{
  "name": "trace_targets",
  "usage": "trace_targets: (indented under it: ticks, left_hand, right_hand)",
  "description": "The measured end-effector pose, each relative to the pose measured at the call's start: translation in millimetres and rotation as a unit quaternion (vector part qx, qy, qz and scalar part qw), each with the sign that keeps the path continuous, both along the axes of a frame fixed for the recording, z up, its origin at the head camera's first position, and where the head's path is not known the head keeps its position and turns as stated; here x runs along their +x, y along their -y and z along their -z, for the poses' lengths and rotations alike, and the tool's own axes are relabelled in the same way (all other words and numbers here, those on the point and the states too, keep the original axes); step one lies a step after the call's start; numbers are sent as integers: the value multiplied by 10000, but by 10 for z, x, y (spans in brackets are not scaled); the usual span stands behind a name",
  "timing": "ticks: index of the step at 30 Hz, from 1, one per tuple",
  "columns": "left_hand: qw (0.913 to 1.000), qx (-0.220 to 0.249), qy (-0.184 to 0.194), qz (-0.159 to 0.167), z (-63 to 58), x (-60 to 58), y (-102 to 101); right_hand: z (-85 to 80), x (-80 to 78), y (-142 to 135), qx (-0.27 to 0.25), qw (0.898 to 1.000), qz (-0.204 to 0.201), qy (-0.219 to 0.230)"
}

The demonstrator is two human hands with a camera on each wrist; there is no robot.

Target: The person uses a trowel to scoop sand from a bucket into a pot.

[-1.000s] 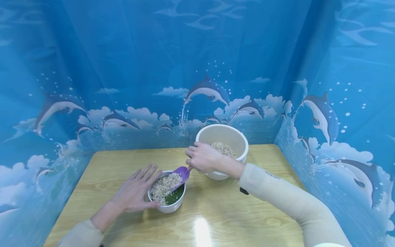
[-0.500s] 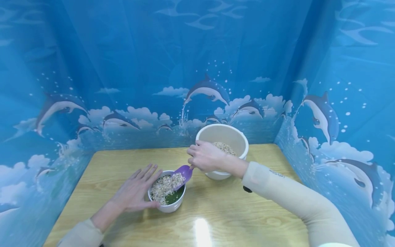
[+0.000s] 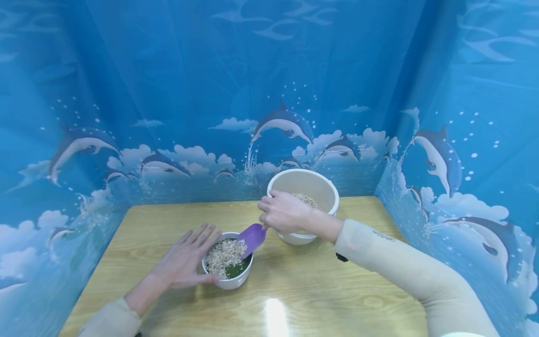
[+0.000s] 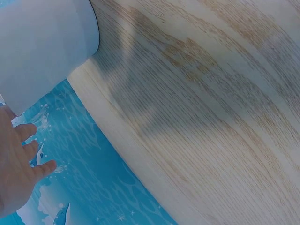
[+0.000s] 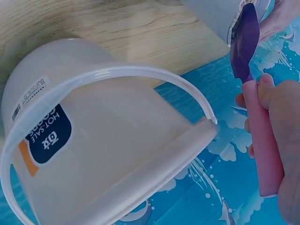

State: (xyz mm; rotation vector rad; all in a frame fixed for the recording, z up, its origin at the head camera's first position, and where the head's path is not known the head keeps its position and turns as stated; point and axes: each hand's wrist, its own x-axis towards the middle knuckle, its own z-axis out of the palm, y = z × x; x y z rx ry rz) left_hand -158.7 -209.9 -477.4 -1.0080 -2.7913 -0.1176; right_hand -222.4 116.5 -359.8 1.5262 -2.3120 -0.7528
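Observation:
In the head view a small white bowl [image 3: 237,283] stands on the table, with pale grains [image 3: 223,258] over a green inside. My left hand [image 3: 185,260] lies spread against its left side, thumb at the near rim and fingers straight. My right hand [image 3: 284,213] grips a scoop by its pink handle [image 5: 264,140], seen in the right wrist view. The purple scoop blade [image 3: 252,238] tilts down over the bowl's right rim, and no grains show on it. Behind the right hand stands a white bucket [image 3: 303,180] with more grains [image 3: 308,201] inside.
The bucket has a white handle [image 5: 136,70] hanging over its side and a dark label [image 5: 49,133]. A wood-grain table [image 3: 328,290] carries everything. Blue dolphin-printed sheets [image 3: 202,117] rise along its back and sides.
The scoop has drawn back up and right, and the grains on its blade have slid off into the bowl. My right hand moved slightly right; the left hand and the bowl stayed put.

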Motion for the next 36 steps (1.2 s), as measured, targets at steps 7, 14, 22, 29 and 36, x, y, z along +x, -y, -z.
trace_targets:
  ticks: [7, 14, 22, 29, 36]
  left_hand:
    - [10000, 0, -64, 39, 1, -1, -2]
    - [9999, 0, -105, 48, 6, -5, 5]
    - [10000, -46, -11, -11, -2, -4, -1]
    - [10000, -31, -49, 19, -5, -5, -5]
    - [10000, 15, -31, 14, -9, -2, -7]
  right_hand:
    - [-41, 6, -9, 1, 9998, -108, -140]
    - [-81, 8, -41, 88, 9999, -44, -117]
    - [-119, -5, -137, -164, 9998, 52, -49]
    - [-119, -17, -278, -613, 9981, -22, -70]
    - [-121, -22, -403, -761, 9971, 54, 32]
